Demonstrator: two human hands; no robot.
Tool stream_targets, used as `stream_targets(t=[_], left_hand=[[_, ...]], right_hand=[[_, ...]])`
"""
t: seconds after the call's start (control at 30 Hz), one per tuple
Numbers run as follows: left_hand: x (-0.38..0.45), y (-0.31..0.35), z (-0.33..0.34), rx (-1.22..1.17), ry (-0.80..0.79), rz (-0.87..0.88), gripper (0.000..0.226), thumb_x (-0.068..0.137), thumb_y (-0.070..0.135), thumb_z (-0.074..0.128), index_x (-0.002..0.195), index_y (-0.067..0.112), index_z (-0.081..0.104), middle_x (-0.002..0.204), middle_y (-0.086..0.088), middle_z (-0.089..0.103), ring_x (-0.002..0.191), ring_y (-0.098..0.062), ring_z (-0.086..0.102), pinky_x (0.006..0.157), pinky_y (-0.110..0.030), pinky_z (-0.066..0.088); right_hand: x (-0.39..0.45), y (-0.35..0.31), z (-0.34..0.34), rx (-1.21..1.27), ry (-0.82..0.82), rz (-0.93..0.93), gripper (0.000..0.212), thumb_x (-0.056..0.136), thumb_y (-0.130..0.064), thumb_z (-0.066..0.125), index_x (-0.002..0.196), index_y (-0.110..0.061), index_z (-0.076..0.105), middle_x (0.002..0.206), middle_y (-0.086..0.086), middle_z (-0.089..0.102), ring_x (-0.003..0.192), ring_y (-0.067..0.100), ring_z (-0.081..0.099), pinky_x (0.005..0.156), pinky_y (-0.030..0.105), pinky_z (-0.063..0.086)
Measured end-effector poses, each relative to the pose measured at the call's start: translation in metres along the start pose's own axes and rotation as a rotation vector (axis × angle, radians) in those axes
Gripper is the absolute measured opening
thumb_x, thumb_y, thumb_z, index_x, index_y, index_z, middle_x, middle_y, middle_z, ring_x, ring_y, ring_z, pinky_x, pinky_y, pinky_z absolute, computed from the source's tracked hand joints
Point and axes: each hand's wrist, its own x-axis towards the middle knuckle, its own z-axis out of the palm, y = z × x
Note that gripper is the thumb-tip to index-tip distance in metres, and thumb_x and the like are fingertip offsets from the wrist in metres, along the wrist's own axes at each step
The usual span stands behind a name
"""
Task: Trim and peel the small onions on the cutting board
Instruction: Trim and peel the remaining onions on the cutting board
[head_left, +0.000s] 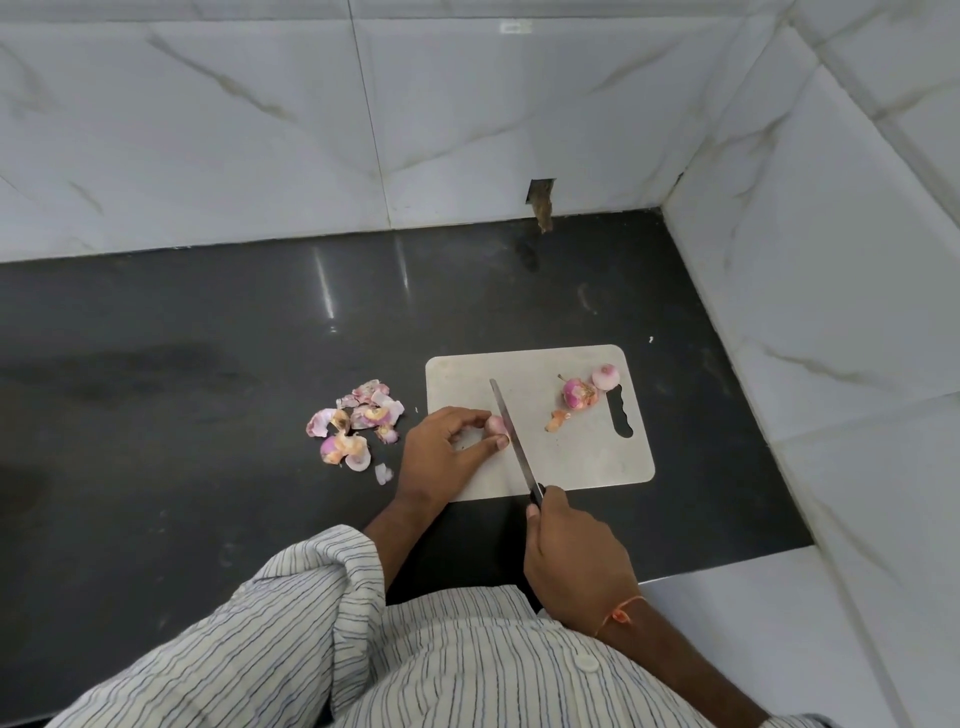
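A pale cutting board (582, 447) lies on the dark counter. My left hand (444, 449) pins a small pink onion (496, 425) against the board's left part, fingers curled over it. My right hand (574, 558) grips the black handle of a knife (511, 434); the blade lies across the board and rests against the onion's right end. Two more small onions sit near the board's far right: one with loose skin (576, 393) and a paler one (605, 376). A cut scrap (556, 420) lies between them and the blade.
A heap of pink onion skins and trimmed ends (356, 423) lies on the black counter (208, 374) left of the board. White marble-look tile walls (810, 270) close the back and the right side. My striped shirt fills the bottom of the view.
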Motion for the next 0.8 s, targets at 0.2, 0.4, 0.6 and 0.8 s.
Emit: stream_targets(t=[0.2,0.4,0.6,0.8], left_hand=[[0.001,-0.002,0.001,0.003,0.025,0.005,0.032,0.086,0.037,0.089,0.115,0.026,0.083,0.112,0.018,0.077,0.104,0.004,0.068,0.085,-0.011,0.050],[0.001,-0.001,0.001,-0.008,0.029,0.009,0.030,0.086,0.036,0.090,0.114,0.027,0.083,0.111,0.018,0.078,0.105,0.002,0.069,0.086,-0.012,0.050],[0.001,-0.003,0.002,-0.001,0.022,0.017,0.031,0.087,0.036,0.089,0.115,0.025,0.082,0.112,0.017,0.078,0.106,0.000,0.069,0.085,-0.013,0.051],[0.001,-0.002,0.002,0.008,0.022,0.021,0.029,0.087,0.037,0.089,0.114,0.027,0.082,0.112,0.018,0.078,0.107,-0.002,0.070,0.086,-0.014,0.051]], right_hand=[[0.021,-0.014,-0.003,0.053,0.005,0.019,0.017,0.112,-0.039,0.031,0.109,-0.023,0.038,0.093,0.000,0.066,0.082,0.023,0.065,0.070,0.038,0.049],[0.017,-0.011,-0.001,0.042,-0.033,0.020,0.017,0.112,-0.037,0.032,0.111,-0.022,0.040,0.094,0.002,0.068,0.089,0.027,0.071,0.071,0.041,0.052],[0.025,-0.012,0.003,0.090,-0.035,0.020,0.016,0.112,-0.035,0.032,0.108,-0.021,0.038,0.100,0.006,0.070,0.092,0.031,0.069,0.071,0.039,0.046],[0.027,-0.005,0.008,0.073,-0.074,0.025,0.017,0.113,-0.036,0.032,0.111,-0.021,0.039,0.098,0.004,0.068,0.088,0.027,0.068,0.071,0.039,0.048]])
